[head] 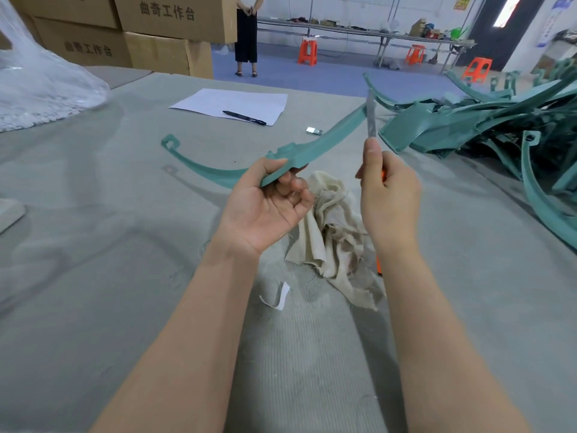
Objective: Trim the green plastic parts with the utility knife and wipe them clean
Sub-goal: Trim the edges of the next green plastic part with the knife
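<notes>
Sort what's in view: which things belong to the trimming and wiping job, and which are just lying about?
Job: green part, held by the left hand; utility knife, in the right hand; cloth; pile of green parts.
Lying about: sheet of paper; black marker; white strip; cardboard boxes.

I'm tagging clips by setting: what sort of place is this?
Probably a factory finishing workshop: a heap of green plastic parts lies on the grey work table, stacked cardboard boxes stand behind it, and long benches with orange stools line the far wall.
</notes>
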`<action>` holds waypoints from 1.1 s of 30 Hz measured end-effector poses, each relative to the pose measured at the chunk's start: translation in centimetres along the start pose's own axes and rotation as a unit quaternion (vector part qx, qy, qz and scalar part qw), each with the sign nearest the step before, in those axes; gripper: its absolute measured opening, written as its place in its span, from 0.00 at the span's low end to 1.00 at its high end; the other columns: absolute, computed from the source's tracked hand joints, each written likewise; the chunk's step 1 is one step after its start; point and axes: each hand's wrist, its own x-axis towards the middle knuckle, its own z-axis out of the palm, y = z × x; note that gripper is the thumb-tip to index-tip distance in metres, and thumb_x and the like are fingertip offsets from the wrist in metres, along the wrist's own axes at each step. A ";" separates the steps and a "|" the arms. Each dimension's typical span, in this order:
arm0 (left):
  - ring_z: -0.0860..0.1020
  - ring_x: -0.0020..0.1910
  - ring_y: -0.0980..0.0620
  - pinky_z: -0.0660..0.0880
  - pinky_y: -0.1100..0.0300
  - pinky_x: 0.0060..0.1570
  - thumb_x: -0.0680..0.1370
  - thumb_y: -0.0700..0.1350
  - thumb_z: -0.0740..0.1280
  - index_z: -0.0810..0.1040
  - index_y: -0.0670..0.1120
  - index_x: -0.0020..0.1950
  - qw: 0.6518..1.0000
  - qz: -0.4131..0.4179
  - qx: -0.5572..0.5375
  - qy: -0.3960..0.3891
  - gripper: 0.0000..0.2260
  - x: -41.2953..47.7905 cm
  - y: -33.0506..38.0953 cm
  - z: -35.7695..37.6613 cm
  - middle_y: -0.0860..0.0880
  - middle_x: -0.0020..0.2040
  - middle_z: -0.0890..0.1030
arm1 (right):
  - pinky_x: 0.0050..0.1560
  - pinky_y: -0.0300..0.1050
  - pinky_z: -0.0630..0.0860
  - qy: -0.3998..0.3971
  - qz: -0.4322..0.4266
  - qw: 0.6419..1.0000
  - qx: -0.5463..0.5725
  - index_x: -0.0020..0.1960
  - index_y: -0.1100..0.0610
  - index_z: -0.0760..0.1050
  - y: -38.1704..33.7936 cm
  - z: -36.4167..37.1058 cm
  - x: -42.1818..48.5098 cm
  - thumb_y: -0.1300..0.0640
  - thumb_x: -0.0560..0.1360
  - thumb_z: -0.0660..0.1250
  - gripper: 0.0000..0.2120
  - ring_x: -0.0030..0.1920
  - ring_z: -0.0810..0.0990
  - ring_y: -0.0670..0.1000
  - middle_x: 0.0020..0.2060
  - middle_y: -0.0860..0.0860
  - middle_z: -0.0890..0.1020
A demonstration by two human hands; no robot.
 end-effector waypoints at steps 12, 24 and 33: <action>0.78 0.29 0.57 0.76 0.64 0.38 0.66 0.40 0.64 0.80 0.41 0.37 0.994 0.045 -0.058 0.076 0.06 0.9 0.4 -0.8 0.51 0.32 0.83 | 0.30 0.40 0.62 -0.160 -0.084 0.983 0.046 0.30 0.56 0.68 -2.3 1.3 -2.1 0.42 0.78 0.57 0.23 0.28 0.64 0.44 0.24 0.50 0.67; 0.77 0.28 0.57 0.75 0.64 0.38 0.67 0.39 0.64 0.79 0.40 0.42 0.998 0.030 -0.027 0.039 0.07 0.7 0.0 -0.6 0.52 0.30 0.81 | 0.30 0.41 0.62 -0.132 -0.083 0.987 0.028 0.30 0.58 0.67 -1.6 1.7 -2.0 0.41 0.78 0.56 0.25 0.27 0.64 0.47 0.23 0.49 0.65; 0.74 0.24 0.54 0.75 0.62 0.32 0.66 0.39 0.66 0.78 0.38 0.39 1.000 0.008 0.014 0.012 0.06 0.2 0.1 -0.1 0.51 0.26 0.73 | 0.36 0.51 0.66 -0.027 -0.019 0.999 0.014 0.37 0.68 0.71 -0.6 0.2 -0.3 0.41 0.80 0.54 0.30 0.35 0.71 0.60 0.31 0.64 0.74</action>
